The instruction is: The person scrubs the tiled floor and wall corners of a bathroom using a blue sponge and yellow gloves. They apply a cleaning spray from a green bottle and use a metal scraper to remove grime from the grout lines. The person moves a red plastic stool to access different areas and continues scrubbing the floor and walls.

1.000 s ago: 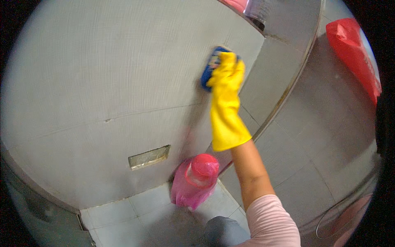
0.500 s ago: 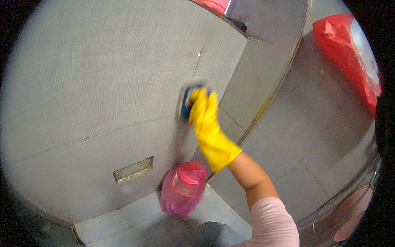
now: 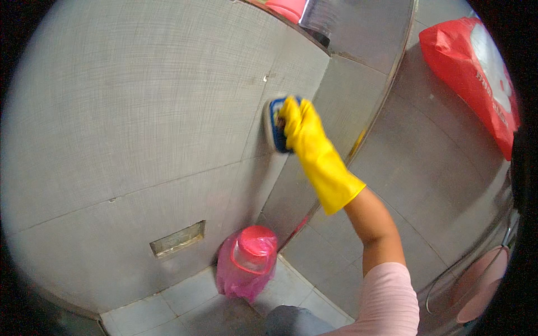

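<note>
My right hand (image 3: 297, 124), in a yellow rubber glove, is closed round the handle of a scrubbing brush (image 3: 274, 142). The brush has a blue back and a pale bristle side turned to the grey tiled wall (image 3: 168, 112). It is at the wall near the corner, and a tile joint runs beside it. My bare forearm and pink sleeve reach up from the lower right. The fingertips are partly hidden behind the glove and the brush. My left hand is out of the picture.
Below stands a bin (image 3: 255, 255) with a pink bag and red lid, in the floor corner. A recessed slot (image 3: 178, 239) opens low in the wall. On the right hang a red and white bag (image 3: 468, 78) and a pink basin-like thing (image 3: 485, 285) near a hose.
My right hand has moved the brush to the right along the wall, closer to the corner. The view has shifted slightly.
</note>
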